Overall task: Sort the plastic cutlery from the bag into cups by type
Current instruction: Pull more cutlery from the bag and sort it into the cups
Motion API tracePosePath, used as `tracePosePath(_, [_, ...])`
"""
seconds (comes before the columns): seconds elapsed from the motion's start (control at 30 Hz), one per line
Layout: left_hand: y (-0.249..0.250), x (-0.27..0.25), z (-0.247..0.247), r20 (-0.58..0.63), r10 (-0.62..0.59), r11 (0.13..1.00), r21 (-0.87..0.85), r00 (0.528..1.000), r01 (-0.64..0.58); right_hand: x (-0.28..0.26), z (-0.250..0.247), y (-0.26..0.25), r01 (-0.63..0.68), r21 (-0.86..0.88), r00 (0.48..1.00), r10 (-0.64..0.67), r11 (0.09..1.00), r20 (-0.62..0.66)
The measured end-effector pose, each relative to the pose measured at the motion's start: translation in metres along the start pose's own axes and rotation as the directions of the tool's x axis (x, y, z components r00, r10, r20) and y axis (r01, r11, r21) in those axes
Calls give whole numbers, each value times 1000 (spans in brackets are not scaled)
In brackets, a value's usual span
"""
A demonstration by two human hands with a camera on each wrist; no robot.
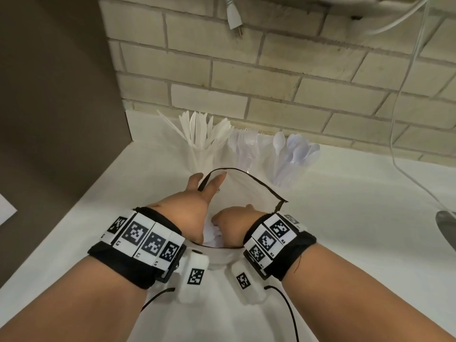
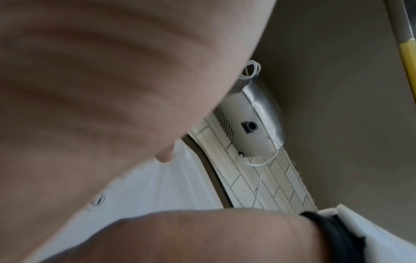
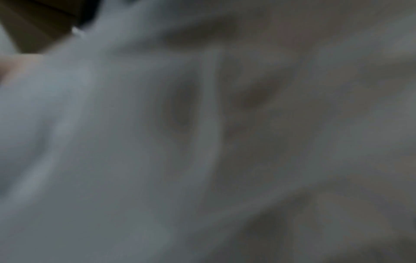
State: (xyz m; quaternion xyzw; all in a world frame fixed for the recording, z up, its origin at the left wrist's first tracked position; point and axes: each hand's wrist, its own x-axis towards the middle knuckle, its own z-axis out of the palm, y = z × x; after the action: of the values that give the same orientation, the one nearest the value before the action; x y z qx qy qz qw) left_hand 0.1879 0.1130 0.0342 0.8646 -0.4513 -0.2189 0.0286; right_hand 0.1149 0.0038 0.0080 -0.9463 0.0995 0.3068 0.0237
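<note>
A white bag (image 1: 249, 191) with a black rim lies open on the white counter (image 1: 357, 230). My left hand (image 1: 206, 180) pinches the far left of the rim between thumb and fingers and holds the mouth up. My right hand (image 1: 232, 217) reaches down inside the bag, its fingers hidden among white cutlery (image 1: 213, 232). At the back stand three clear cups: knives (image 1: 199, 137), forks (image 1: 244, 146) and spoons (image 1: 293, 154). The left wrist view shows my blurred palm (image 2: 101, 89) and bag fabric (image 2: 157, 186). The right wrist view is a grey blur of bag interior (image 3: 135, 142).
A brown panel (image 1: 56, 95) walls off the left side. Behind the cups runs a brick wall (image 1: 271, 70), with a plug (image 1: 234, 18) hanging above. A white cable (image 1: 407, 119) drops to the counter at right, near a grey object (image 1: 446, 228).
</note>
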Motion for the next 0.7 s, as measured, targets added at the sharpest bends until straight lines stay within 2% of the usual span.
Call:
tracePosePath(0.07, [-1,-1,0,11,11,1000,3,1000,-11,3,3,0,0,-10,999,1,1000,37])
tracePosePath(0.27, [-4,-4,-3,48,-17,1000,24,999,16,6,2,6,33,85,999,-32,996,-14])
tracePosePath(0.5, [-2,-6,2,127,-73,997,5,989,73,0,-3,14,34,91,998,-29,995,-52])
tracePosePath(0.7, [-10,4,-3,65,-174,984,-38,983,176,-10,-10,21,146,152,979,-121,978,-163])
